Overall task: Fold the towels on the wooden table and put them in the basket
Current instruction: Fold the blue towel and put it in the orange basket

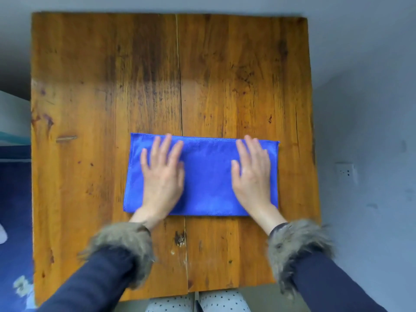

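A blue towel (208, 176) lies folded into a flat rectangle on the wooden table (90, 86), toward the near edge and straddling the long crack that splits the tabletop down its middle. Both palms are pressed flat on it. The left hand (163, 174) covers the towel's left half, fingers spread wide and straight, tips near the far hem. The right hand (253, 176) rests on the right half just the same, fingers splayed and gripping nothing. A bare strip of blue shows between the two hands.

Dark sleeves end in shaggy grey-brown fur cuffs (126, 244) that hang over the table's near part. Below the near edge, a bit of pale dotted fabric (198, 301) shows. The rest of the tabletop is worn, stained wood. To the right, a white wall socket (345, 173) sits on the grey surface. At the left edge there is dark blue cloth (13, 210) with a pale object above it, too cropped to identify. No readable writing appears anywhere.
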Demonstrator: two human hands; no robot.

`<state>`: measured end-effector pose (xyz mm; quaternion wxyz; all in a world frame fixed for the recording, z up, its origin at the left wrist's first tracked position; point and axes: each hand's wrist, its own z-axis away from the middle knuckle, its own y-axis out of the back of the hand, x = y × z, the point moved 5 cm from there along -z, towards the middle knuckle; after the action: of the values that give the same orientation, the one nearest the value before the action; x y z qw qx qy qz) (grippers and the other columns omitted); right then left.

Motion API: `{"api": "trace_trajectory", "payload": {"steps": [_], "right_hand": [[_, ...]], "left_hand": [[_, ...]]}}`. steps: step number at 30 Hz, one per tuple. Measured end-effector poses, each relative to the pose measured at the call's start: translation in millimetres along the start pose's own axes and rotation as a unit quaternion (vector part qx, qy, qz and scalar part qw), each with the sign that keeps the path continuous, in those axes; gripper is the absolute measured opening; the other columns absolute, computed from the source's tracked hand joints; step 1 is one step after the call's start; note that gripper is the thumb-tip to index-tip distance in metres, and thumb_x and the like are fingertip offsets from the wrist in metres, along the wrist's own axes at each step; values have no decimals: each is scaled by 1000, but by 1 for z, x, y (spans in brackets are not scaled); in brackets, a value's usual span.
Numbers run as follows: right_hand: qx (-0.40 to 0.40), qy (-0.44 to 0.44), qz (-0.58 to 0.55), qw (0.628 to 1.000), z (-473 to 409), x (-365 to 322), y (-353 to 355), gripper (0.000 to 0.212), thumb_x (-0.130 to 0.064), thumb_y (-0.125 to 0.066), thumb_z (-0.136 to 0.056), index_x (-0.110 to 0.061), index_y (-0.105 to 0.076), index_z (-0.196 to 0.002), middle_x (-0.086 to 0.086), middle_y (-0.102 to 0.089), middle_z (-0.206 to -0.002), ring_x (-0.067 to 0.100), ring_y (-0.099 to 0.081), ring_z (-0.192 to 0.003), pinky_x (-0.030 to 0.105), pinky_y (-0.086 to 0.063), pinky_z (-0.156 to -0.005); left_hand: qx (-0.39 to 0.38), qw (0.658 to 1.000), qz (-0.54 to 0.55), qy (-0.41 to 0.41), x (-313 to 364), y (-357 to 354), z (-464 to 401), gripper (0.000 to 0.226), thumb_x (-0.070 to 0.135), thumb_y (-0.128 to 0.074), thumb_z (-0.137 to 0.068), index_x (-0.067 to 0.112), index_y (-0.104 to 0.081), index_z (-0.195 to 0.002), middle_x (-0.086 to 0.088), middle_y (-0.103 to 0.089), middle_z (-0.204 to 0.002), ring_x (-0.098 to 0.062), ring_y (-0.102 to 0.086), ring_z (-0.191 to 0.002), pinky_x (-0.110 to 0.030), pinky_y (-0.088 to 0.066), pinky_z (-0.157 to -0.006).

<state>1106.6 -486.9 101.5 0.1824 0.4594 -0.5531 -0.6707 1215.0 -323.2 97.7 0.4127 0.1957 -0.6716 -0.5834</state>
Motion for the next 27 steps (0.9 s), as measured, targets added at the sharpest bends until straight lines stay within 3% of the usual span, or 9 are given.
{"api": "trace_trajectory", "payload": {"steps": [3, 7, 10, 13, 16, 18, 21, 24, 27], "right_hand": [[-66, 49, 47, 995, 23, -14, -40, 51, -30, -38, -91, -13, -41, -139, 10, -35, -148, 24, -24, -139, 48, -16, -113], [-66, 62, 84, 992, 27, 34, -41, 52, -33, -40, -92, -14, -39, -140, 10, -31, -150, 22, -21, -141, 44, -14, -116], [-64, 16, 99, 993, 28, 68, -26, 52, -34, -34, -94, -15, -34, -143, 11, -27, -152, 23, -19, -142, 44, -11, -116], [-82, -15, 124, 989, 29, 74, -20, 55, -36, -27, -94, -16, -27, -146, 11, -21, -154, 25, -17, -143, 48, -11, -116], [-66, -64, 131, 987, 27, 60, -14, 58, -37, -26, -93, -14, -24, -146, 14, -18, -155, 27, -14, -144, 50, -9, -115], [-47, -70, 115, 990, 31, 37, -13, 59, -38, -28, -93, -15, -23, -146, 14, -18, -155, 26, -12, -144, 50, -5, -115], [-55, -13, 99, 993, 39, -7, -26, 59, -39, -35, -91, -18, -25, -145, 11, -21, -154, 25, -12, -143, 52, -5, -114], [-81, 11, 94, 992, 40, -35, -49, 60, -42, -37, -89, -21, -28, -144, 10, -24, -154, 25, -15, -143, 54, -7, -113], [-106, 22, 120, 987, 36, -44, -66, 62, -50, -35, -89, -23, -29, -144, 7, -23, -154, 25, -15, -143, 56, -4, -113]], "left_hand": [[-85, 992, -61, -69, 22, -39, 15, 51, 29, -38, -89, 27, -36, -139, -8, -31, -151, -32, -23, -140, -58, -13, -110], [-87, 987, -109, -79, -12, -43, 2, 51, 41, -31, -93, 30, -31, -143, -4, -27, -153, -31, -22, -141, -55, -9, -113], [-96, 985, -128, -70, -44, -33, -2, 53, 41, -27, -94, 28, -24, -146, -4, -24, -154, -29, -18, -142, -51, -7, -114], [-110, 987, -119, -1, -73, -22, 3, 55, 41, -20, -94, 25, -21, -147, -5, -15, -156, -28, -8, -144, -52, -2, -114], [-80, 990, -53, 101, -98, -4, 20, 56, 38, -20, -94, 19, -22, -147, -14, -12, -156, -33, -7, -144, -52, -9, -114], [-34, 987, -10, 157, -106, 9, 33, 53, 34, -29, -94, 11, -31, -142, -22, -25, -148, -39, -20, -138, -51, -19, -111], [16, 976, 3, 219, -106, 22, 45, 36, 21, -47, -93, 2, -49, -124, -26, -45, -123, -44, -39, -113, -51, -33, -95], [-11, 956, 16, 293, -106, 24, 49, 27, 24, -49, -94, 2, -57, -109, -26, -49, -109, -41, -40, -103, -48, -32, -87], [-42, 955, 11, 293, -102, 21, 50, 32, 33, -48, -94, 4, -58, -102, -23, -50, -107, -38, -41, -102, -47, -33, -85]]}}
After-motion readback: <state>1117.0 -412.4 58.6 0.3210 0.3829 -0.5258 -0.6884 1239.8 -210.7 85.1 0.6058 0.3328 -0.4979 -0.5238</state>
